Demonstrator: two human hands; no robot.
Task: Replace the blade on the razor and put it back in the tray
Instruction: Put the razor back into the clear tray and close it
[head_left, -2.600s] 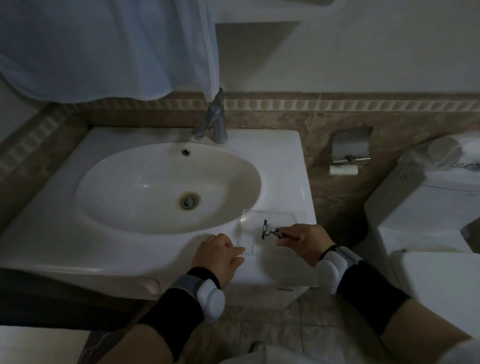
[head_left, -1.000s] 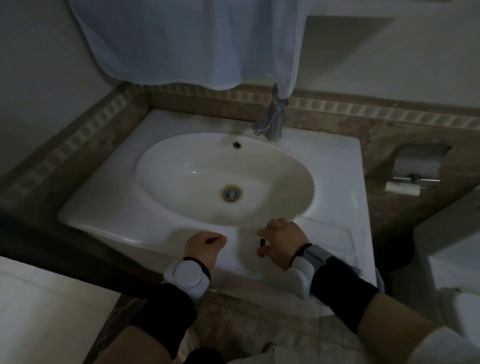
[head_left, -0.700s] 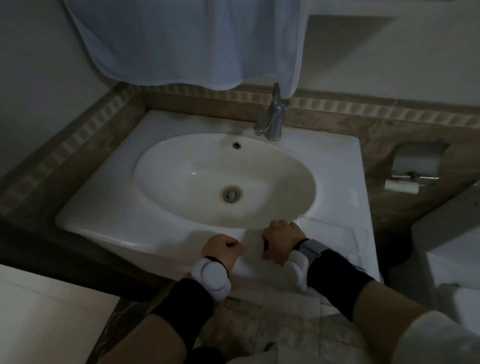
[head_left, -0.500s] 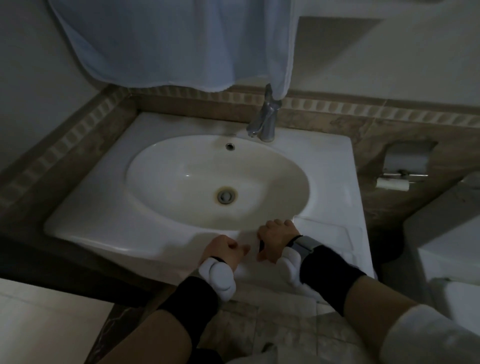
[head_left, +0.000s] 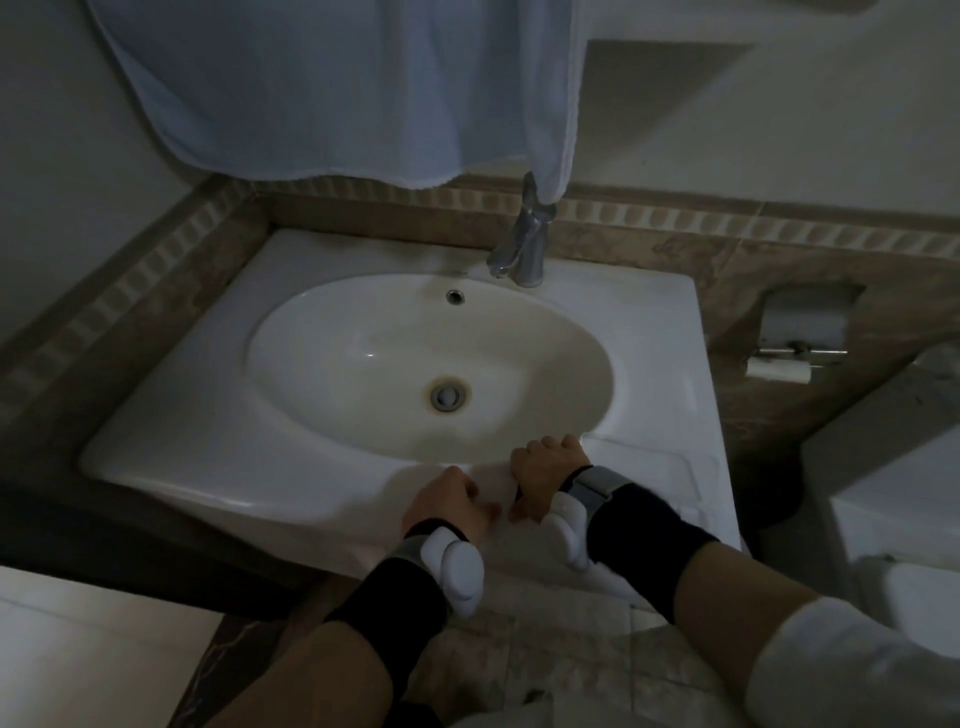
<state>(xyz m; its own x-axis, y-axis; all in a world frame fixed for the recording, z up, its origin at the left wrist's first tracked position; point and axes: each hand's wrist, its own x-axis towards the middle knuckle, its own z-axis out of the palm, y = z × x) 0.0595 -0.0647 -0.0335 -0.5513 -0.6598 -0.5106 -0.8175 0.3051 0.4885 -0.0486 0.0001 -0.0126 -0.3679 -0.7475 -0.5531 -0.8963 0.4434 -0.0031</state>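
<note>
Curled into a loose fist, my right hand (head_left: 545, 480) sits over the near rim of the sink (head_left: 218, 457), knuckles toward the basin. A thin dark sliver shows at its inner edge, which I take to be the razor (head_left: 518, 493); almost all of it is buried in the fingers, so I read the fist as closed around it but cannot see the head or any blade. My left hand (head_left: 449, 501) is just beside the right, fingers bent in and thumb close to the right thumb, nearly touching. Whether it pinches anything I cannot tell from here; the light is dim and the fingertips blur together. Right of my right hand lies the clear tray (head_left: 670, 478), flat on the sink's right ledge, its outline faint against the white. Both wrists carry dark cuffs with white pods.
</note>
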